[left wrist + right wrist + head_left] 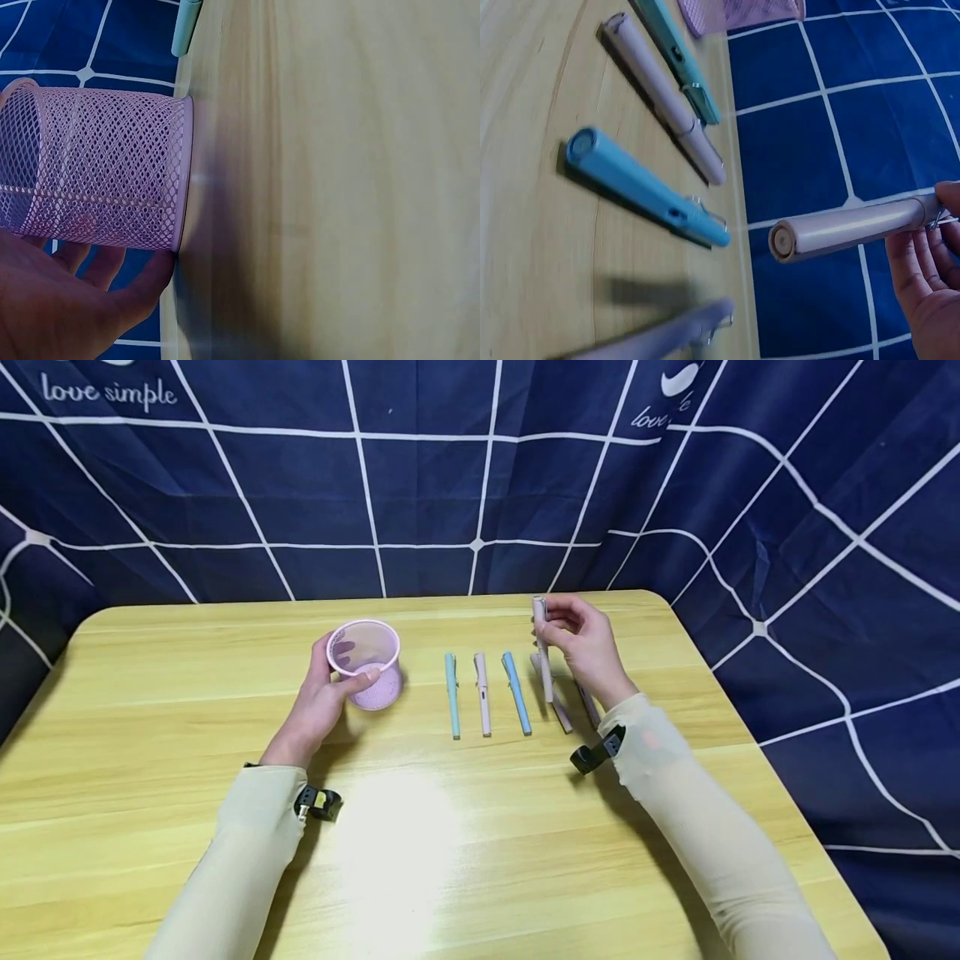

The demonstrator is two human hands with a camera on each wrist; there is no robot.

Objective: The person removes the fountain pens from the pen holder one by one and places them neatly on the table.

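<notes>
My left hand (315,706) grips a pink mesh pen cup (367,647), thumb over the near rim and fingers around its far side. In the left wrist view the cup (112,165) shows its mesh wall; whether its base touches the table I cannot tell. Raised above the table, a pale pink pen (544,652) is pinched near its clip end by my right hand (592,647), its other end pointing down. Below and beside it lie a purple pen (561,714) and a darker pen (588,702), the latter partly hidden by the wrist.
Between the hands, a teal pen (453,697), a light purple pen (483,697) and a blue pen (517,695) lie roughly parallel on the wooden table (480,827). A dark blue curtain with white lines (420,485) hangs along the table's back and right side.
</notes>
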